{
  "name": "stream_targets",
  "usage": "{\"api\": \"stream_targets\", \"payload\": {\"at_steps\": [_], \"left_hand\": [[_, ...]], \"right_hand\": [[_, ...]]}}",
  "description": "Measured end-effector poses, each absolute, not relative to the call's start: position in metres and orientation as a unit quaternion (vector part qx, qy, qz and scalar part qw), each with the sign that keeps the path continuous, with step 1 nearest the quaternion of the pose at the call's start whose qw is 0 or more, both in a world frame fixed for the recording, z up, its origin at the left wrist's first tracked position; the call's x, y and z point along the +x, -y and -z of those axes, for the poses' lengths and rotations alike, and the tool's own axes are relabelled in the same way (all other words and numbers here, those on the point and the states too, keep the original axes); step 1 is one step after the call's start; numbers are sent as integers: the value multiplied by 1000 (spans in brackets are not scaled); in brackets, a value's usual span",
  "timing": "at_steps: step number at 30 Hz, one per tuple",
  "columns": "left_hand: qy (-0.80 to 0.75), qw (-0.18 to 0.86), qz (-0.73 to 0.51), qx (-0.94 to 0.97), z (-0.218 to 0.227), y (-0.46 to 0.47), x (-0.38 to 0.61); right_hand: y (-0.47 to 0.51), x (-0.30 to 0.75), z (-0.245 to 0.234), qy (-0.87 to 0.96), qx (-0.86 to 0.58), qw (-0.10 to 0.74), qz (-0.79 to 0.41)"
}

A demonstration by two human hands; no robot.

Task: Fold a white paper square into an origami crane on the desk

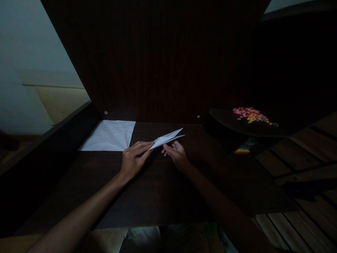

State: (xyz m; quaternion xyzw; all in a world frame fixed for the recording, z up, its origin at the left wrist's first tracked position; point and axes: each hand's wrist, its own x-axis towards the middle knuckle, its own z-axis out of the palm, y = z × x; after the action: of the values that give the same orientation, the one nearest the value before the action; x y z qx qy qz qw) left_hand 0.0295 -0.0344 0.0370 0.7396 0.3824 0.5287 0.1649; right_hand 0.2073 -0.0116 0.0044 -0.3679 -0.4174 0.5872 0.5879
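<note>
A folded piece of white paper [166, 138] is held above the dark desk, its pointed layers spread apart at the right end. My left hand [134, 156] pinches its left end between thumb and fingers. Close under the right part of the paper is my right hand [176, 153], its fingers curled and the thumb at the lower edge. Whether those fingers grip the paper firmly is hard to see in the dim light. A creased white paper sheet [110, 135] lies flat on the desk, beyond my left hand.
The dark wooden desk [147, 196] has a tall back panel [158, 63] and a raised left side board [52, 137]. On a curved shelf [223, 117] at the right sits a pile of small colourful pieces [251, 115]. Wooden slats [302, 151] show at the far right.
</note>
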Motion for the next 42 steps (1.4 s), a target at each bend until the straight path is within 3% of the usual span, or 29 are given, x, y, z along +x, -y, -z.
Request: {"api": "stream_targets", "payload": {"at_steps": [11,22,28,42], "left_hand": [[-345,178,-537,749,-39,36,33],[-453,335,-489,666,-44,36,32],[-475,353,-454,667,-40,34,32],[-433,487,-389,652,-38,34,37]], "right_hand": [[11,210,-6,416,-366,595,-582],[8,211,-8,395,-364,613,-580],[4,212,-5,353,-380,643,-563],[15,210,-4,438,-349,505,-657]]}}
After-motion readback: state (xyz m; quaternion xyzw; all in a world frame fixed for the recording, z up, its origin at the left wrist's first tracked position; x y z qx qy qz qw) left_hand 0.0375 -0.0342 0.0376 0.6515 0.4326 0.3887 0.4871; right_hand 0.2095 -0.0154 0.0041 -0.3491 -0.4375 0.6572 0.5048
